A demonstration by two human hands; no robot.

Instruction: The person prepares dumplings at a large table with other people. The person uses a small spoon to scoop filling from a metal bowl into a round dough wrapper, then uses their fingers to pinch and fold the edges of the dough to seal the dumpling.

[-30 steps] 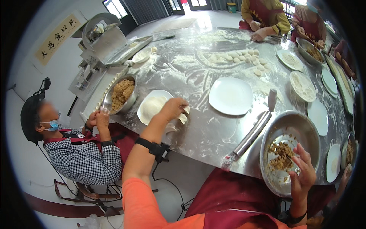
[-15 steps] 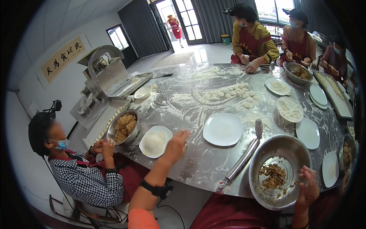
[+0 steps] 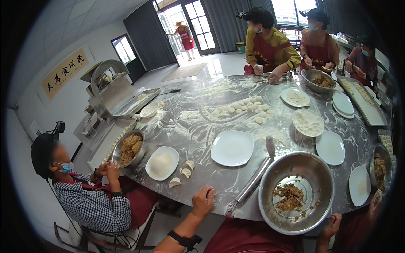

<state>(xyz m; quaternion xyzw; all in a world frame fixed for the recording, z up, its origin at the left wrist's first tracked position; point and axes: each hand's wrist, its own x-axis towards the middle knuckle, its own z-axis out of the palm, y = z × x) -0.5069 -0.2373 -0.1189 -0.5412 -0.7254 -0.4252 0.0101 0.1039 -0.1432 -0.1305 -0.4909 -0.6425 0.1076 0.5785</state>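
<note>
My left hand (image 3: 203,201) is closed in a loose fist at the table's front edge, with nothing visible in it. Beyond it to the left lie three folded dumplings (image 3: 185,172), beside a white plate (image 3: 172,154) bearing a floury stack of round wrappers (image 3: 160,165). Just off the lower right rim of a large steel bowl (image 3: 266,211), my right hand (image 3: 332,227) hangs with curled fingers, apparently holding nothing. Brown filling (image 3: 291,197) lies in that bowl. Between my left hand and the bowl, a steel rolling pin (image 3: 254,179) slants across the table.
A bare white plate (image 3: 232,147) sits ahead, with several dough pieces (image 3: 249,104) beyond. A bowl of flour (image 3: 308,122) stands right. At left, a person in a checked shirt (image 3: 97,204) works by a filling bowl (image 3: 141,154). Other people stand at the far side.
My left hand has drawn back from the dumplings, uncovering them, and its fingers have curled. My right hand has dropped from above the bowl's right rim to beside it. The whole view has shifted.
</note>
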